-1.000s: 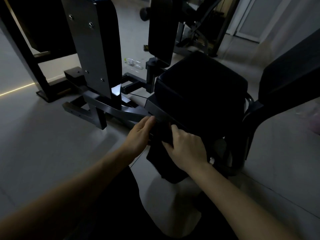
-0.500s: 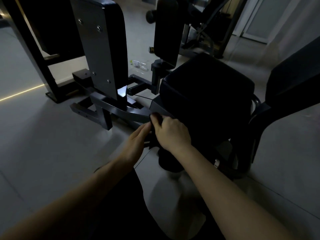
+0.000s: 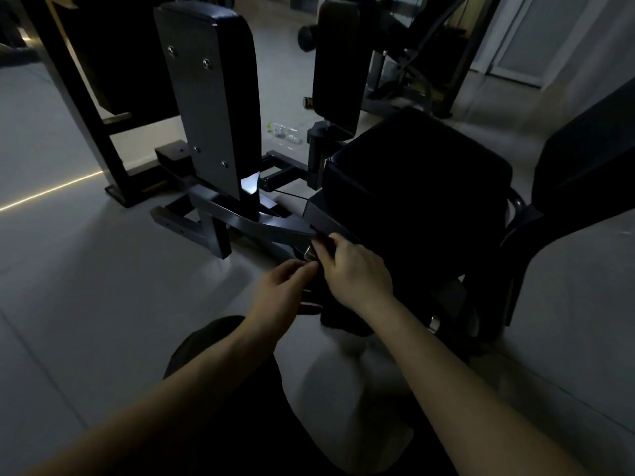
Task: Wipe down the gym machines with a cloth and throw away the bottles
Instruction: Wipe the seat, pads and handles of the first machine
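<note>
I have my right hand (image 3: 357, 269) clenched round the dark cloth (image 3: 330, 312), bunched against the machine (image 3: 422, 214) where the grey frame arm (image 3: 261, 225) meets the base under the black seat pad (image 3: 419, 173). The rest of the cloth hangs below my knuckles, hard to make out in this gloom. My left hand (image 3: 281, 290) sits just beside and below it, fingers curled toward the cloth, but I cannot tell whether they pinch it or only touch. A small bright metal fitting (image 3: 308, 253) shows just off my right fingertips. What matters for the next stroke, as I judge it, is that the frame arm runs with its long axis away from my grip, out to the left and slightly forward toward the tall upright pad (image 3: 213, 97), so the wipe would go that way, with the right hand leading. The bottles (image 3: 285, 134) lie on their sides on the floor (image 3: 86, 286) well beyond, past the frame, not yet collected. Against the frame a second back, my right hand has slid from the seat's lower front up and left to this joint, and my left fingers, then straight against the frame, have curled and dropped behind
</note>
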